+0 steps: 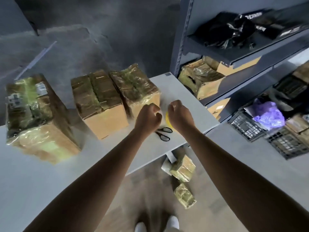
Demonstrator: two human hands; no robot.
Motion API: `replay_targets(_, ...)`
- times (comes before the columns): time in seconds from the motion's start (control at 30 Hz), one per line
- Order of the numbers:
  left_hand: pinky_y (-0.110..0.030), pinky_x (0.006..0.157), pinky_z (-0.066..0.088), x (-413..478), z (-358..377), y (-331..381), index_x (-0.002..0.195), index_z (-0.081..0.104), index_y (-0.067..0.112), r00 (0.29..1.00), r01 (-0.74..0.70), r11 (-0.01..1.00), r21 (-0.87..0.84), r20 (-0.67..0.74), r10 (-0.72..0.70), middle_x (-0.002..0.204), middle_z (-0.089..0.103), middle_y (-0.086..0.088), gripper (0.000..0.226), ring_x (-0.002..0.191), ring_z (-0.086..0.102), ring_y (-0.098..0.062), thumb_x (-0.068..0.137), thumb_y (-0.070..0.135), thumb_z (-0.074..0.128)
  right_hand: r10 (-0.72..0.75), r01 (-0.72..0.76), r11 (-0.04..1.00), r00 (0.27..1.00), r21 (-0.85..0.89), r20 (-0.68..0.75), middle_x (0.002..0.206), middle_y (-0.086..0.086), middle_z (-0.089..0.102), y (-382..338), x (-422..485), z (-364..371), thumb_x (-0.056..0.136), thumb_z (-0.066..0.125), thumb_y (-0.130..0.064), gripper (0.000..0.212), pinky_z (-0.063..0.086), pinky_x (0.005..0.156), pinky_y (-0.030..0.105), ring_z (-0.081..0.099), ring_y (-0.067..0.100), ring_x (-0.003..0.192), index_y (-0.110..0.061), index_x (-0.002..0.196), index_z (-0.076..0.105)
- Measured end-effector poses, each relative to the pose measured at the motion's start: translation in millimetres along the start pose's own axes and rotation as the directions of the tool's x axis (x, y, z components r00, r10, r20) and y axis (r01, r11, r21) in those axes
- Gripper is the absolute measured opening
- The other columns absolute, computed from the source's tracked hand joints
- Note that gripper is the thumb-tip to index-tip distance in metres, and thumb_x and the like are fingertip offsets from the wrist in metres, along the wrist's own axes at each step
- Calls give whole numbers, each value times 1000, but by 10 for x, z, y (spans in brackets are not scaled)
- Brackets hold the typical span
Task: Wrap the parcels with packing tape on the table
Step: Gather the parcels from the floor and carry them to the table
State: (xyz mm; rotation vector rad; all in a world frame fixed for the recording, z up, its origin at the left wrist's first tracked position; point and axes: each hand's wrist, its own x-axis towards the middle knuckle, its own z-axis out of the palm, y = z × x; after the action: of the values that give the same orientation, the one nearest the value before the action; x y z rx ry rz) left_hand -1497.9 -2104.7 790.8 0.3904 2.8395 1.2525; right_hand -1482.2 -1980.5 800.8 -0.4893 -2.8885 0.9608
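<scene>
Three cardboard parcels stand on the white table (180,87): a left parcel (36,118), a middle parcel (98,104) and a right parcel (135,87), all with glossy tape over their tops. Just right of the right parcel, my left hand (148,117) has its fingers curled and pinches the end of a faint clear tape strip (163,107). My right hand (179,114) curls over a yellow tape roll (167,119), which it mostly hides. Black-handled scissors (164,133) lie on the table below both hands.
A grey metal shelf (234,61) with boxes and black bags stands at the right. Black crates (247,126) and a purple bag (267,113) sit on the floor beside it. Two small taped parcels (183,168) lie on the floor by the table's near edge.
</scene>
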Motion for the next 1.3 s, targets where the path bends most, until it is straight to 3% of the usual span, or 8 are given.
replay_targets(0.2, -38, 87, 48, -364, 658, 286, 103, 65, -1, 995, 95, 986, -134, 27, -92, 105, 68, -18, 25, 101, 61, -33, 83, -2, 49, 109, -108, 990, 994, 88, -6, 117, 20, 63, 783, -437, -155, 101, 36, -28, 31, 44, 84, 40, 56, 39, 107, -10, 119, 54)
replay_targets(0.4, -23, 71, 41, -777, 1507, 513, 92, 68, 5, 992, 128, 974, -185, 6, -129, 91, 70, -8, 17, 89, 64, -27, 83, 1, 54, 231, -233, 958, 972, 170, 27, 105, 17, 67, 1794, -761, -243, 97, 35, -29, 30, 49, 83, 39, 60, 36, 99, -13, 109, 59)
replay_targets(0.53, -35, 74, 55, -1082, 2099, 521, 92, 65, 11, 955, 283, 938, -198, 153, -256, 80, 63, 0, 9, 86, 64, -26, 90, 16, 59, 284, -294, 937, 956, 191, 77, 106, 15, 66, 2580, -971, -262, 98, 36, -26, 29, 42, 71, 32, 61, 32, 96, -11, 112, 57)
replay_targets(0.77, -28, 76, 49, -1289, 3058, 358, 102, 64, 3, 899, 394, 904, -167, 277, -340, 86, 59, 0, 20, 80, 56, -15, 90, 3, 48, 379, -409, 893, 908, 187, 177, 101, 16, 68, 3533, -1060, 149, 97, 33, -28, 32, 53, 78, 41, 64, 34, 91, -15, 115, 56)
replay_targets(1.07, -42, 84, 54, -839, 4812, -1265, 106, 63, 11, 853, 442, 897, -33, 327, -408, 98, 64, -6, 21, 91, 64, -28, 89, 14, 51, 428, -454, 877, 887, 154, 176, 97, 15, 67, 5057, -612, 1943, 99, 32, -27, 28, 50, 70, 36, 62, 34, 85, -16, 108, 56)
replay_targets(1.17, -32, 71, 50, -739, 5432, -1948, 88, 61, 14, 858, 386, 921, 52, 346, -380, 92, 67, -14, 11, 81, 63, -27, 88, 19, 50, 421, -443, 885, 893, 143, 163, 99, 15, 65, 5537, -432, 2680, 100, 32, -27, 29, 40, 66, 32, 53, 28, 79, -13, 109, 56)
replay_targets(1.23, -38, 69, 47, -660, 5798, -2359, 74, 56, 12, 865, 363, 929, 75, 342, -366, 82, 65, -19, 15, 80, 61, -33, 87, 18, 50, 413, -434, 890, 898, 142, 152, 99, 15, 63, 5794, -307, 3117, 100, 33, -27, 29, 37, 66, 32, 49, 26, 77, -12, 109, 56)
replay_targets(1.3, -39, 64, 45, -585, 6085, -2696, 60, 47, 17, 883, 351, 933, 80, 303, -358, 64, 57, -8, 23, 73, 57, -35, 81, 24, 49, 385, -404, 902, 912, 151, 140, 97, 14, 63, 6010, -173, 3496, 101, 33, -25, 28, 34, 65, 30, 47, 24, 75, -11, 108, 56)
